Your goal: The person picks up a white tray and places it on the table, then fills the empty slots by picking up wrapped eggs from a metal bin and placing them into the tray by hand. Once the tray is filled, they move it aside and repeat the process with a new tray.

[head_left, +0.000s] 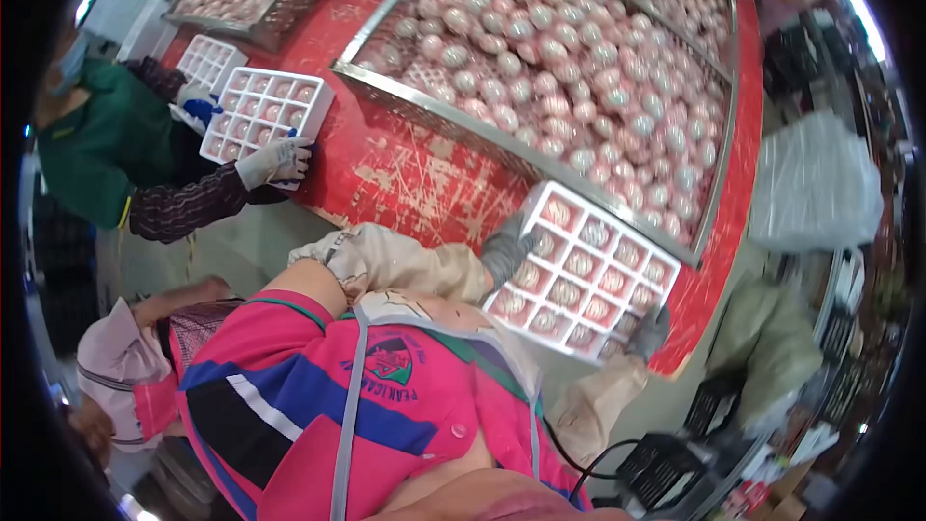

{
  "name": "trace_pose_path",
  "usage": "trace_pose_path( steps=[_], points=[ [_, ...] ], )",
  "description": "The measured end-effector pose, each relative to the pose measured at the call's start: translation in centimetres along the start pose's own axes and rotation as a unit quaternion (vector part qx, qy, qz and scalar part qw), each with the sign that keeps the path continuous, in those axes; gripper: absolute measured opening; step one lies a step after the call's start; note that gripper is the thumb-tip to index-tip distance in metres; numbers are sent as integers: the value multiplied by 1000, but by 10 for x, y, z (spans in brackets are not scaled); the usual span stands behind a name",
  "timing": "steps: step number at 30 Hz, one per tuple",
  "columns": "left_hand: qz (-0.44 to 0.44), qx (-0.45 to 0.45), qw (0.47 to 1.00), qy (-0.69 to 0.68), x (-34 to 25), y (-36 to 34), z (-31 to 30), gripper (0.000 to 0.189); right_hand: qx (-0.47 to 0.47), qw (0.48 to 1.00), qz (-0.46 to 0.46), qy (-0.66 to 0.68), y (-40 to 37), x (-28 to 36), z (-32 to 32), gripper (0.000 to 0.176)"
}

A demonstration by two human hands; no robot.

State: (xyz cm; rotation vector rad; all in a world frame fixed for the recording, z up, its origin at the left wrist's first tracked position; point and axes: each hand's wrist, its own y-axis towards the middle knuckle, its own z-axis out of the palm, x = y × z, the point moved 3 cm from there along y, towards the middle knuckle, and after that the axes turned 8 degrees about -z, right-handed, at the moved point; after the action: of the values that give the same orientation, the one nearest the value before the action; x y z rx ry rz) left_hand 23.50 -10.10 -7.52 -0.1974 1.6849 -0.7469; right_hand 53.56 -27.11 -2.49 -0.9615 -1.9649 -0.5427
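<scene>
A white divided foam tray (569,290) lies tilted against the front edge of a big metal-framed bin, with a round pinkish fruit in shiny clear film in each compartment I can make out. My left hand (505,251), in a grey glove, grips the tray's left side, fingers over the rim. My right hand (650,332), also gloved in grey, holds the lower right corner, its fingers partly over a compartment. Beyond the tray, the metal-framed bin (434,108) is heaped with loose wrapped fruit (588,87) of the same kind.
The red, scuffed table (415,174) carries the bins. At left, a co-worker in green (116,135) with gloved hands holds another filled foam tray (265,116). A second metal bin (256,34) stands at the back left. Black crates (661,471) and a plastic-wrapped stack (815,183) are at right.
</scene>
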Motion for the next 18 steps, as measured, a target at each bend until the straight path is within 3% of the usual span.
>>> trace_pose_path(
  steps=[1, 3, 5, 7, 8, 9, 10, 11, 12, 13, 14, 15, 16, 17, 18],
  points=[
    [25, 21, 999, -15, -3, -1, 0, 57, 2, 1000, -14, -24, 2, -6, 0, 34],
    [-3, 14, 998, 68, -25, -15, -9, 65, -2, 994, -35, -101, -3, -3, 2, 34],
    [6, 18, 998, 57, -11, -7, -5, 66, -14, 987, -58, -149, -4, -3, -5, 35],
    [18, 23, 998, 52, -18, 3, -15, 68, 7, 981, -39, -192, 2, -16, -2, 38],
    [-9, 87, 994, 67, -29, -1, -22, 68, 4, 981, -51, -187, 3, 5, 6, 38],
    [-37, 151, 984, 83, -42, -7, -30, 68, -17, 955, -140, -261, -3, 45, 14, 40],
    [5, 204, 978, 49, -61, -15, -42, 68, -40, 915, -226, -332, -5, 77, 25, 42],
    [12, 201, 978, 45, -74, -13, -56, 68, -33, 927, -230, -295, 2, 94, 43, 46],
    [195, 187, 959, 84, -96, -13, -71, 68, -27, 938, -232, -255, 9, 112, 64, 51],
    [369, 169, 906, 123, -113, -12, -87, 68, -10, 955, -258, -143, 3, 144, 92, 51],
    [406, 141, 882, 195, -130, 6, -103, 67, 24, 964, -258, -59, -4, 175, 123, 46],
    [440, 112, 850, 265, -152, 29, -122, 66, 75, 963, -244, -88, -16, 218, 154, 40],
    [500, 38, 821, 271, -192, 31, -151, 62, 109, 952, -285, -23, -24, 237, 190, 38],
    [558, -38, 783, 273, -236, 35, -182, 57, 162, 936, -314, -14, -26, 246, 229, 39],
    [574, -81, 761, 289, -263, 68, -203, 56, 188, 932, -298, -87, -43, 279, 262, 43]
  ],
)
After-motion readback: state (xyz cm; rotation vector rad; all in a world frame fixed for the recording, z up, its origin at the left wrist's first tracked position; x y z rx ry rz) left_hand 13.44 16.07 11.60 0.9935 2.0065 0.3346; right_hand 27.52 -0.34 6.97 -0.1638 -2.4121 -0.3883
